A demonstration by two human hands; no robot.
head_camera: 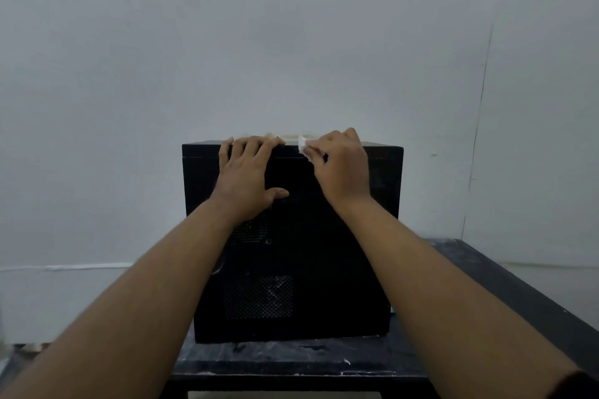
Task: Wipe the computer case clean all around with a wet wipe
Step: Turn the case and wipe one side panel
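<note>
Grey-white painted wall point(291, 42): filling the whole background, with a thin seam running down its right part.

Black flat-topped table point(291, 356), scuffed with white marks: carrying the case near its front edge.

Black box-shaped metal computer case point(291, 269): standing on the table, with a face bearing mesh vents turning toward the camera and its top edge lying under both hands.

Left hand point(246, 172): lying spread wide on the upper part of the near face. The fingers are reaching over the top edge and the thumb is splaying sideways. It is holding nothing and is seemingly steadying the case.

Right hand point(340, 168): curling its fingers round the wipe and pressing it against the top edge, just beside the left fingertips.

White crumpled wet wipe point(303, 144): sitting pinched in the right hand, one corner showing above the case's top edge.

Progress, as a judgement: wiping is going on along the top edge. The dark panels are showing no clear wet or clean patches, so finished areas cannot be told. The vented near face is looking dusty and is likely awaiting attention. The sides and far face are lying out of sight, so much probably is left.
</note>
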